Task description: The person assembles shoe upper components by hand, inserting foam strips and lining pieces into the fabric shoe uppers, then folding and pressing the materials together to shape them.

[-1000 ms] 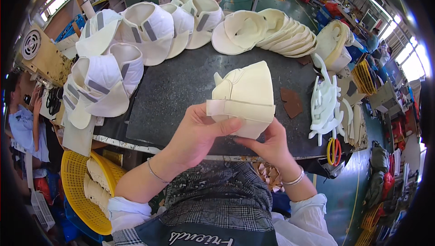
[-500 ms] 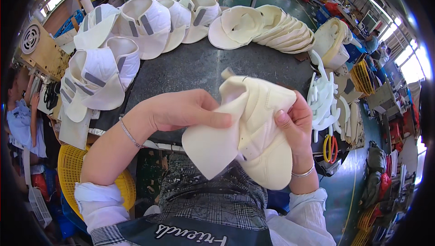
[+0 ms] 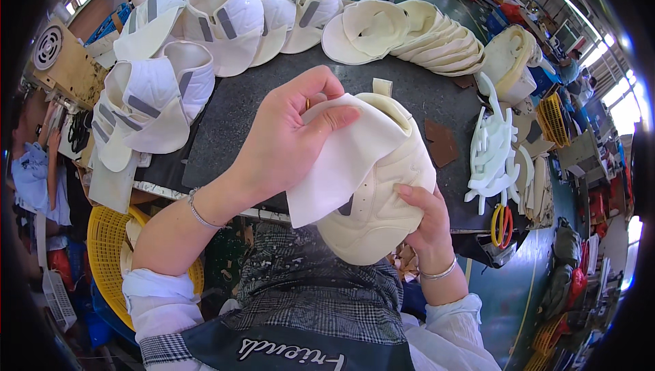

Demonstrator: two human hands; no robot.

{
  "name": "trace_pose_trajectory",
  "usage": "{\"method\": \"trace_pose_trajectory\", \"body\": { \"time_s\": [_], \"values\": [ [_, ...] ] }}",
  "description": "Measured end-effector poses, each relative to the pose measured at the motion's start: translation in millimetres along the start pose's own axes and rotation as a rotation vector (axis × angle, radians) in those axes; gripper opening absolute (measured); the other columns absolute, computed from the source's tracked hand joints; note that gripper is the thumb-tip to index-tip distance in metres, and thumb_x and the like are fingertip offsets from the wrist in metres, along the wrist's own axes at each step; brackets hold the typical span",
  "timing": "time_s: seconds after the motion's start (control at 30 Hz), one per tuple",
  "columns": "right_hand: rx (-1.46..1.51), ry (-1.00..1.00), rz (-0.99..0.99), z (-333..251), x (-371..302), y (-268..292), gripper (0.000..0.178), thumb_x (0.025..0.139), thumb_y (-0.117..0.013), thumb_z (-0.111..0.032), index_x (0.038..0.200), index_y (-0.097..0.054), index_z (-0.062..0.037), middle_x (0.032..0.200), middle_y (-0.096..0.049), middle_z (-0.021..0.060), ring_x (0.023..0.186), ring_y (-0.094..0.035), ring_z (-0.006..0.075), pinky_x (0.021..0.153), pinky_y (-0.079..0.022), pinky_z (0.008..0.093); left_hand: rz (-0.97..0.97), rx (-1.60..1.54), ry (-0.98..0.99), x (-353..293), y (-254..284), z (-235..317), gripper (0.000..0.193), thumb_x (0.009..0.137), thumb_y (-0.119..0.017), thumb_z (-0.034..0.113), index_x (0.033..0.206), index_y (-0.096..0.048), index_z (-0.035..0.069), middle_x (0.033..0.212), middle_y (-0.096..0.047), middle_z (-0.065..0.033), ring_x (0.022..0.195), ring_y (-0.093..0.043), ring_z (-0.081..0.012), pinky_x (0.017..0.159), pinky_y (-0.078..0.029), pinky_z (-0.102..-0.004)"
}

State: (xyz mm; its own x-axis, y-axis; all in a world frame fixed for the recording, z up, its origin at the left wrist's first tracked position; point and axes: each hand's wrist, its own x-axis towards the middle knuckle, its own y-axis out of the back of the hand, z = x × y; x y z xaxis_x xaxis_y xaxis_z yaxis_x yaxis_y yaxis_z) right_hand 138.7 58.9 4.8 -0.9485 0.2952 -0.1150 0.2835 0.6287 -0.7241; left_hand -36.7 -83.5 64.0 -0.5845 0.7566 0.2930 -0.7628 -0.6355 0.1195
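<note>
A cream shoe upper [image 3: 379, 200] with quilted stitching is held up over the near edge of the dark work surface. My left hand [image 3: 290, 129] is closed, pinching the upper's smooth white flap [image 3: 334, 166] between thumb and fingers near the collar. On the other side my right hand [image 3: 428, 217] grips the quilted part, its thumb on the outside and its fingers mostly hidden behind. A small loop tab [image 3: 382, 87] sticks up from the collar. Part of a grey patch shows below the flap's edge.
White uppers with grey strips [image 3: 147, 108] stand at the left and back left. Cream uppers [image 3: 437, 40] lie nested at the back right. Brown scraps [image 3: 441, 142], white plastic pieces [image 3: 492, 149] and coloured rings [image 3: 502, 225] are on the right. A yellow basket [image 3: 102, 255] sits lower left.
The upper has turned and moved slightly up and left. My left hand has risen and now pinches the flap from above. My right hand has shifted lower, and brown scraps have come into view.
</note>
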Motion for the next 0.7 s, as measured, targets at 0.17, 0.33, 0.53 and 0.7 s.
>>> {"method": "trace_pose_trajectory", "body": {
  "time_s": [0.17, 0.33, 0.53, 0.7],
  "values": [
    [0.185, -0.004, -0.101, 13.9, 1.2, 11.8, 0.065, 0.08, -0.056, 0.001, 0.14, -0.032, 0.0039, 0.131, -0.052, 0.0224, 0.114, -0.059, 0.0341, 0.097, -0.05, 0.0456, -0.061, 0.03, 0.073, 7.2, 2.1, -16.5, 0.015, 0.09, -0.067, 0.015, 0.089, -0.055, 0.007, 0.074, -0.064, -0.0003, 0.064, -0.055, -0.0016, 0.054, -0.042, -0.0184],
    [0.387, -0.015, -0.255, 30.2, 4.2, 11.9, 0.068, 0.078, -0.058, -0.001, 0.14, -0.03, 0.0042, 0.13, -0.052, 0.0233, 0.112, -0.06, 0.0354, 0.097, -0.05, 0.0467, -0.111, -0.104, 0.168, 9.0, -1.8, -26.1, 0.014, 0.09, -0.068, 0.015, 0.088, -0.057, 0.006, 0.075, -0.065, -0.0009, 0.064, -0.056, -0.0023, 0.055, -0.044, -0.0185],
    [0.348, -0.016, -0.195, 30.1, 7.7, 1.8, 0.068, 0.081, -0.061, -0.001, 0.142, -0.029, 0.0014, 0.131, -0.051, 0.0214, 0.119, -0.055, 0.0358, 0.101, -0.046, 0.049, 0.122, 0.178, 0.014, 10.7, -13.0, -38.3, 0.02, 0.084, -0.072, 0.012, 0.1, -0.064, 0.006, 0.086, -0.067, -0.0045, 0.072, -0.056, -0.0075, 0.063, -0.046, -0.023],
    [0.148, 0.133, -0.038, 23.3, 15.3, -3.8, 0.065, 0.087, -0.06, -0.014, 0.143, -0.029, -0.0006, 0.136, -0.047, 0.02, 0.125, -0.049, 0.0353, 0.107, -0.039, 0.0494, 0.382, 0.756, -0.517, -23.5, -24.9, -26.5, 0.038, 0.071, -0.08, 0.018, 0.107, -0.07, 0.012, 0.098, -0.065, -0.0042, 0.083, -0.054, -0.0207, 0.078, -0.04, -0.0337]
  ]
}}
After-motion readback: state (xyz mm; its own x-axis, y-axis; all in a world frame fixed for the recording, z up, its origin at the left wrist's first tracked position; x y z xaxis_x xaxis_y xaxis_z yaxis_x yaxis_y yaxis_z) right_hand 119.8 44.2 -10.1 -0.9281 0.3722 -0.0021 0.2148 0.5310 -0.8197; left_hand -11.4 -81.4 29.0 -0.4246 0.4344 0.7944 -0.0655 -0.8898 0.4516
